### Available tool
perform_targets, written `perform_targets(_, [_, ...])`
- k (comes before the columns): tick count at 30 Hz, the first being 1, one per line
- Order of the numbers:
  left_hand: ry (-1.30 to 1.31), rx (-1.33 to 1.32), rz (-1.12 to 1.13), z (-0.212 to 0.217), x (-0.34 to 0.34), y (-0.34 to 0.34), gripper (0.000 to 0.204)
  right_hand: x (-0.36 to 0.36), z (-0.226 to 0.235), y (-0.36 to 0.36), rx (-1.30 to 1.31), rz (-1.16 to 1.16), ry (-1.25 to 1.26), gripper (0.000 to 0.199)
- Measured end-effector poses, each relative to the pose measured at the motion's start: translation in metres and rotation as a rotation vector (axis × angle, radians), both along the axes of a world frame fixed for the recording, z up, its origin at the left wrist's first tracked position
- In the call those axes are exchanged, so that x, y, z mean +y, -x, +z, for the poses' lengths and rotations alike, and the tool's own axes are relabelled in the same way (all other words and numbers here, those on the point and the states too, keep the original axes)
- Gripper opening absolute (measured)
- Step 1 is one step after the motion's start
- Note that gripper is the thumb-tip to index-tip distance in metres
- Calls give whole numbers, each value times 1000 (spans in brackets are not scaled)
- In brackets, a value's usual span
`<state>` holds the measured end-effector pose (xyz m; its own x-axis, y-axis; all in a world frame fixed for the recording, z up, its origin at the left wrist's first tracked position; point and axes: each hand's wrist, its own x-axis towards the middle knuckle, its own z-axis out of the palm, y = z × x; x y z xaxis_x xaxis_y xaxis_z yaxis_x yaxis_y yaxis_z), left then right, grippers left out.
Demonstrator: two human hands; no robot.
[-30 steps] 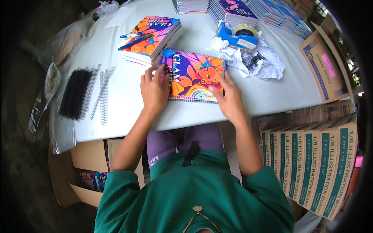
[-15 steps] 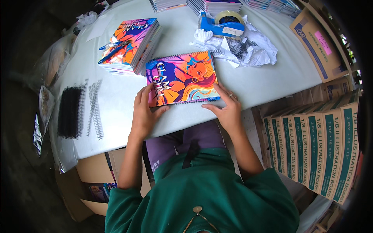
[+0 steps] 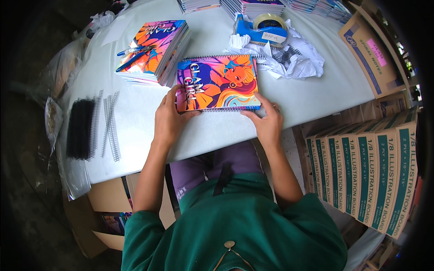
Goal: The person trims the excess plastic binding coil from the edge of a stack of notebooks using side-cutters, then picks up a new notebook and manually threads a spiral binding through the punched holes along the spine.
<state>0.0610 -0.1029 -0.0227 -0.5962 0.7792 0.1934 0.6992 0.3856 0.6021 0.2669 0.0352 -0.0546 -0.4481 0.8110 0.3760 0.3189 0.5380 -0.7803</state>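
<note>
A small pile of spiral notebooks [image 3: 219,83] with a bright orange, purple and blue illustrated cover lies on the table in front of me. Coil bindings show along both its far and its near edge. My left hand [image 3: 172,115] grips the left end, thumb at the near corner and fingers along the side. On the right end my right hand [image 3: 267,118] closes with its index finger at the side and thumb by the near coil. Just beyond my left hand stands a taller notebook stack [image 3: 156,43], with blue-handled pliers [image 3: 134,58] lying on top.
A blue tape dispenser [image 3: 261,32] rests on crumpled white paper [image 3: 305,58] at the back. Black binding coils [image 3: 82,128] lie at the left. More notebook stacks [image 3: 257,9] line the far edge. Cartons [image 3: 366,171] stand right of the table; an open box [image 3: 108,194] sits below left.
The notebook pile has shifted a little away from me and to the right, and lies straighter. Both hands moved along with it, the fingers closing in at its ends.
</note>
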Motion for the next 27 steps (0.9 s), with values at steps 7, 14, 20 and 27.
perform_targets(7, [81, -319, -30, 23, 4, 22, 87, 4, -7, -5, 67, 6, 68, 53])
perform_targets(14, [235, -198, -68, 24, 3, 21, 77, -2, 3, -3, 166, -18, -44, 42])
perform_targets(20, [240, -11, -33, 17, 4, 14, 76, 3, -15, -13, 120, 89, -237, 46])
perform_targets(27, [236, 161, -67, 23, -7, 1, 69, 2, -7, -4, 35, -11, -91, 53])
